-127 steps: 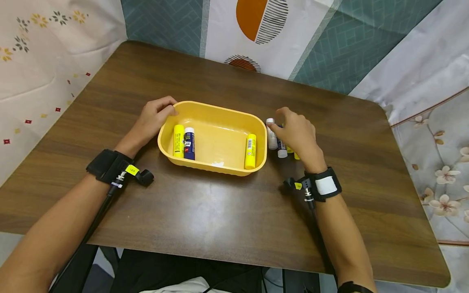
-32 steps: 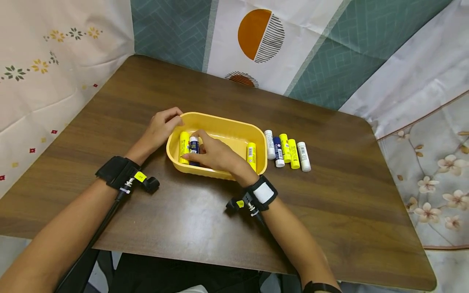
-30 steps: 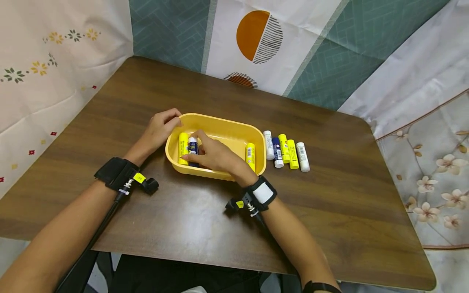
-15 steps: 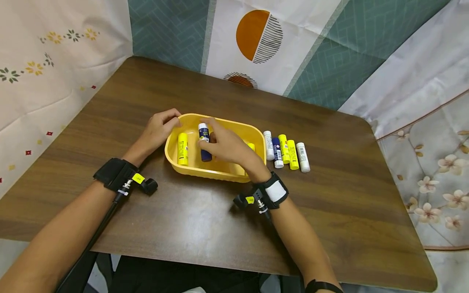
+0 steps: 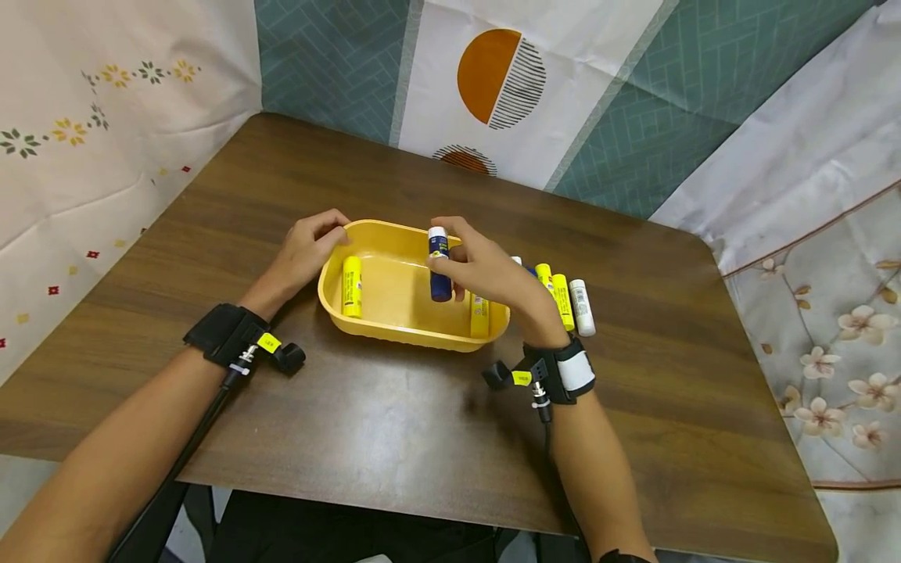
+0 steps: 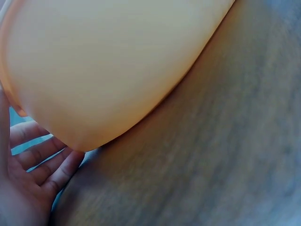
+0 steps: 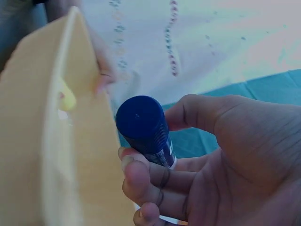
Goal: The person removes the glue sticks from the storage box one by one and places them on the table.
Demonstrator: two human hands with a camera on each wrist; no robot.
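A navy glue stick with a white end (image 5: 439, 270) is held between the thumb and fingers of my right hand (image 5: 486, 270), above the right half of the yellow plastic tub (image 5: 394, 336). Its dark blue cap (image 7: 141, 117) faces the camera in the right wrist view. At the tub's far left corner, my left hand (image 5: 303, 246) grips the rim, thumb over it; in the left wrist view its fingers (image 6: 40, 157) lie against the outer wall. Inside the tub lie a yellow glue stick (image 5: 352, 287) at the left and another yellow glue stick (image 5: 479, 319) at the right, partly behind my right hand.
Just right of the tub, several glue sticks lie in a row on the wooden table (image 5: 338, 422), among them a yellow one (image 5: 562, 301) and a white one (image 5: 582, 307). My right hand and wrist cover part of the row. Printed cloth hangs behind the table.
My right hand went from the loose sticks into the tub, took the navy glue stick from beside the left yellow one, and lifted it rightward. My left hand stayed at the rim.
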